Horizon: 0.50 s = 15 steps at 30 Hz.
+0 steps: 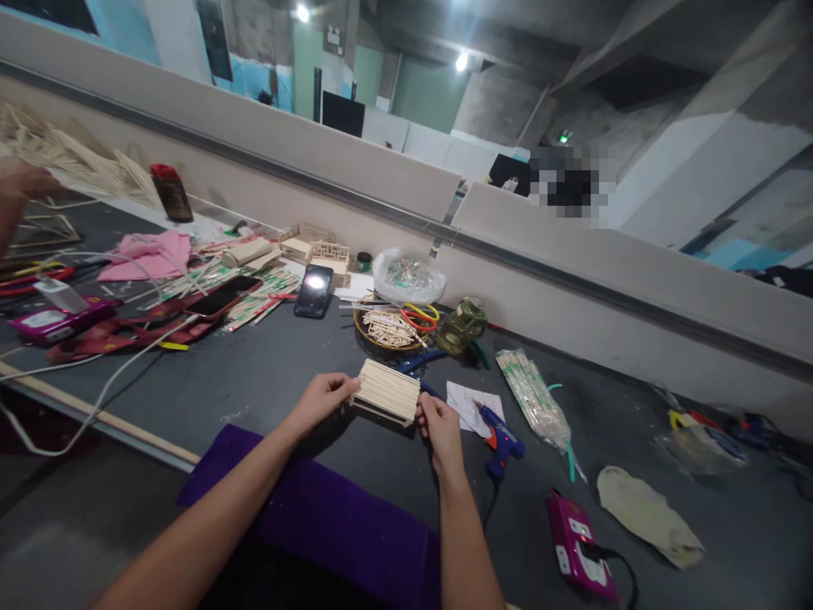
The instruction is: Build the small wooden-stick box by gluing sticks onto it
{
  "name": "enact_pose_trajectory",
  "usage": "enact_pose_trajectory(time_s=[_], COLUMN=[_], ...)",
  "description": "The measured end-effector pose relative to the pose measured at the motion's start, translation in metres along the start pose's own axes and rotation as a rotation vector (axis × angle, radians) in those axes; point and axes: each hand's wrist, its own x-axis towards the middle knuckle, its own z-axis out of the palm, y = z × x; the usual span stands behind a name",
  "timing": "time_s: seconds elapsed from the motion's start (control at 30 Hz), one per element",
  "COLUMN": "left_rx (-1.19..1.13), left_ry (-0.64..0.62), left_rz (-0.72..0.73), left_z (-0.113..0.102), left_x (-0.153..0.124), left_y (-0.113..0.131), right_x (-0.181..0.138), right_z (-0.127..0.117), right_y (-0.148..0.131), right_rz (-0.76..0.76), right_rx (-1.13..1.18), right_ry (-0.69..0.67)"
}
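A small panel of pale wooden sticks [387, 391] is held just above the dark table [254, 381], between both hands. My left hand [323, 400] grips its left end with the fingers curled round the edge. My right hand [437, 424] pinches its right end. A blue glue gun [500, 436] lies just right of my right hand, next to a white paper sheet [467, 398]. A round dish of loose sticks [390, 329] stands behind the panel.
A black phone [313, 291], a clear bag [409, 275], a glass bottle [462, 326] and a sleeve of sticks [534, 398] lie beyond. A pink power bank [579, 535] and cloth [649, 515] sit right. Purple fabric [330, 508] covers the near edge. Another person's hand [19, 191] shows far left.
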Motion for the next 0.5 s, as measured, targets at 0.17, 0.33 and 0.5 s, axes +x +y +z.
enact_pose_trajectory(time_s=[0.17,0.33,0.5], left_rx=[-0.169,-0.341,-0.221], left_ry=[0.019,0.234,0.297], left_rz=[-0.056,0.012,0.044], left_z=[0.000,-0.002,-0.001], left_x=[-0.001,0.003,0.004], left_y=[0.004,0.003,-0.006], right_x=[-0.013,-0.022,-0.009], right_z=[0.001,-0.007,-0.011], right_y=[-0.003,-0.008,-0.010], right_rz=[0.014,0.002,-0.225], right_rx=[-0.040,-0.168,-0.197], right_ry=[-0.098,-0.131,0.072])
